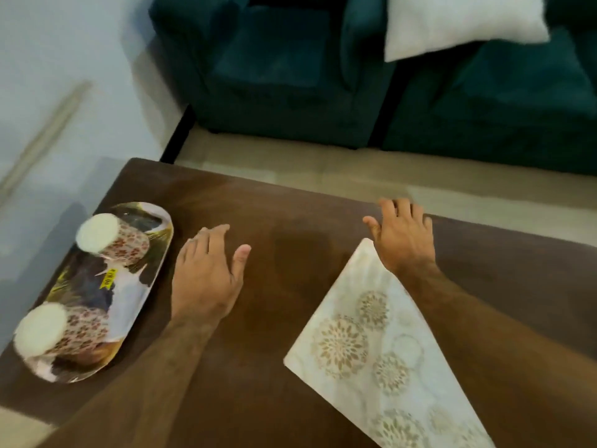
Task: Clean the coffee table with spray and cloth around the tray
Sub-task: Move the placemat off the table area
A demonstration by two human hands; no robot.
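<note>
Your 2 hands, left (206,273) and right (403,236), hover spread and empty over the dark brown wooden table (290,253). The pale floral-print cloth (371,344) lies flat under your right wrist; it looks soft and light, so pinch its near corner. The oval printed tray (135,286) with 2 floral cups (113,240) sits at the left edge; the cups look fragile. No spray bottle shows. A teal sofa (290,76) stands beyond.

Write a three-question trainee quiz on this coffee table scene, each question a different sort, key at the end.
1. True or false: the left hand holds a spray bottle.
2. How many cups stand on the tray?
3. The patterned cloth lies: A) on the tray, B) on the table under the right forearm, C) on the sofa.

Key: 1 false, both hands are open and empty; 2 two; 3 B.
</note>
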